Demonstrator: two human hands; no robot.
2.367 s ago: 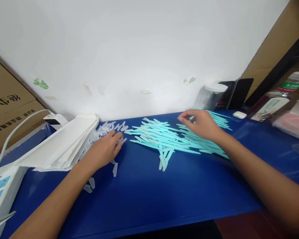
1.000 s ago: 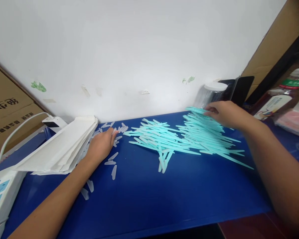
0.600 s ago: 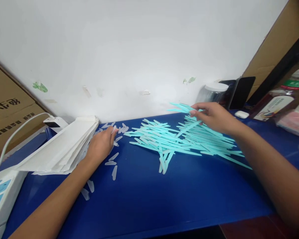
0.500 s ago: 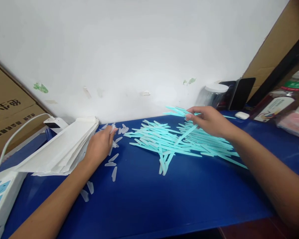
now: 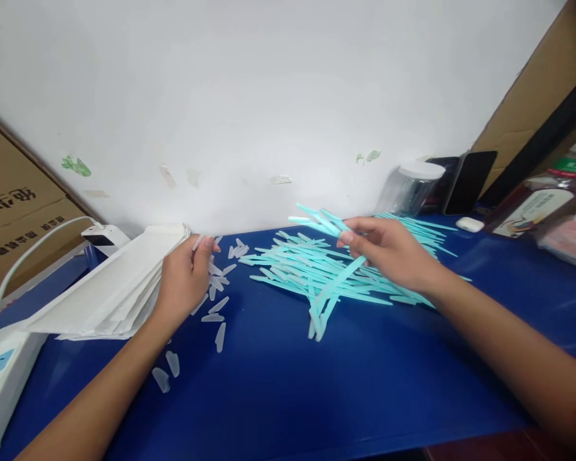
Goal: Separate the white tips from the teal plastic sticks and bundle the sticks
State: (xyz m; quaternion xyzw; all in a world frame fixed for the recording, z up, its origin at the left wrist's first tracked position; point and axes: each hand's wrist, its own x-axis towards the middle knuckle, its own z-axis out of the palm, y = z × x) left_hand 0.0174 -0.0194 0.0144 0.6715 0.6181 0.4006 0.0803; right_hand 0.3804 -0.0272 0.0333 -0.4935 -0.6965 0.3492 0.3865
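My left hand (image 5: 182, 275) is closed beside the paper stack, thumb and fingers pinched on a small translucent blade cap (image 5: 199, 241). Loose blade caps (image 5: 216, 317) of the same kind lie scattered around and below it on the blue table. My right hand (image 5: 388, 250) is closed on several slim turquoise eyebrow razors (image 5: 322, 222), held above the table. Some of them point up and left, and one slants down towards the pile. Beneath that hand spreads a large pile of turquoise eyebrow razors (image 5: 288, 264), partly hidden by the hand and wrist.
White paper sheets (image 5: 110, 282) lie at the left, near a white device (image 5: 106, 238) with a cable and a power strip (image 5: 4, 371). At the back right stand a clear jar (image 5: 410, 189), a dark phone (image 5: 470, 181), a white earbud case (image 5: 470, 224) and a bottle (image 5: 532, 198).
My right hand has moved left and slightly down with the razors, uncovering more of the pile behind it. My left hand has shifted slightly left, and a cap now shows at its fingertips.
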